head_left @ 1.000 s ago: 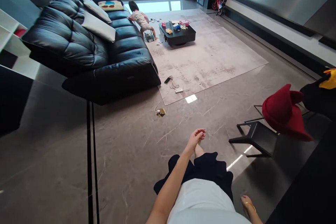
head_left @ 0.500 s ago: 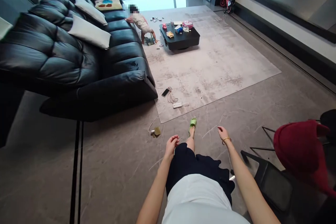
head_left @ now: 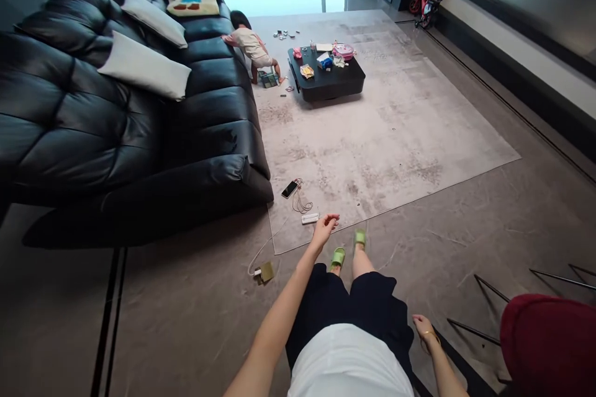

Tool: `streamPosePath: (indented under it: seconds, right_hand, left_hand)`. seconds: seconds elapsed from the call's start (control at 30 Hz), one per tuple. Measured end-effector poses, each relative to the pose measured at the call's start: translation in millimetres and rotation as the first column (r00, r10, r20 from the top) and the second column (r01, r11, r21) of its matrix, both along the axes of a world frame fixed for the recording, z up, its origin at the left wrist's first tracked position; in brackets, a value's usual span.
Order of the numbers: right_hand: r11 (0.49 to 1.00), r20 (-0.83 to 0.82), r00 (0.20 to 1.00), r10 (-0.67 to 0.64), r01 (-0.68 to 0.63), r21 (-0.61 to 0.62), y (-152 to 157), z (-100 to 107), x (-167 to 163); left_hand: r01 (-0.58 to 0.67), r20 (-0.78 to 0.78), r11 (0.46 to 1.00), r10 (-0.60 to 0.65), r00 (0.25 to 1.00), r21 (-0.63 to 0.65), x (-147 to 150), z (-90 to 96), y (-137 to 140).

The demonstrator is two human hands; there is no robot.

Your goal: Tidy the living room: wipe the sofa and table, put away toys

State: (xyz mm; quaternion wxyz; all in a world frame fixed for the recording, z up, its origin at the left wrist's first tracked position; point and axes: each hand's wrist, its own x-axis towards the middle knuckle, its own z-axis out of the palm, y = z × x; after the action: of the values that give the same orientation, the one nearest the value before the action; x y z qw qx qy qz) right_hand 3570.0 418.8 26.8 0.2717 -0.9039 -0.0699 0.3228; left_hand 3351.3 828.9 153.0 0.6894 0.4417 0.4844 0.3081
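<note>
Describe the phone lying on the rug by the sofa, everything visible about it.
The phone is a slim dark rectangle with a glossy black face, lying flat and askew on the pale rug, close to the front corner of the black sofa. A loose tangle of thin cable lies right beside it; whether it is plugged in cannot be made out. No hand touches it; the left hand hangs nearest.

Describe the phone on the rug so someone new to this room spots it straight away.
Start at the near end of the black sofa, where the pale rug has its front left corner. The phone lies there beside a tangle of cable and a white charger block. It alone is a dark, flat slab.
</note>
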Motion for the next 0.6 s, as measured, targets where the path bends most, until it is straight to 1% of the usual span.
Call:
streamPosePath:
  seconds: [0.07, 0.13, 0.2, 0.27, 0.37, 0.47, 0.53, 0.6]
  right_hand:
    - [1.000, -0.014, 1.000, 0.011, -0.011, -0.012, 29, 4, 37]
    - [0.999, -0.011, 0.999, 0.037, -0.037, -0.005, 71, 8, 81]
    - [0.998, 0.005, 0.998, 0.065, -0.065, 0.018, 123, 13, 128]
    - [0.994, 0.021, 0.995, 0.097, -0.098, 0.053, 182, 19, 174]
    - [0.980, 0.036, 0.987, 0.154, -0.157, 0.120, 272, 30, 234]
    - [0.958, 0.028, 0.976, 0.214, -0.216, 0.187, 353, 39, 275]
    - [0.941, 0.006, 0.968, 0.249, -0.244, 0.235, 401, 45, 291]
    - [0.922, -0.027, 0.960, 0.280, -0.260, 0.287, 448, 50, 299]
  left_hand:
    - [-0.021, 0.001, 1.000, 0.021, 1.000, 0.002, 23, 0.8, 25]
    - [-0.066, -0.003, 0.998, 0.066, 0.998, -0.011, 42, -2.1, 44]
    - [-0.128, -0.019, 0.991, 0.127, 0.992, -0.033, 60, -6.8, 58]
    - [-0.191, -0.049, 0.980, 0.188, 0.981, -0.060, 78, -11.8, 70]
    - [-0.252, -0.091, 0.963, 0.244, 0.966, -0.096, 106, -17.7, 86]
    - [-0.277, -0.107, 0.955, 0.266, 0.958, -0.109, 134, -19.5, 106]
    - [-0.291, -0.116, 0.950, 0.278, 0.954, -0.114, 151, -17.5, 125]
    - [-0.302, -0.130, 0.945, 0.286, 0.949, -0.123, 166, -13.1, 150]
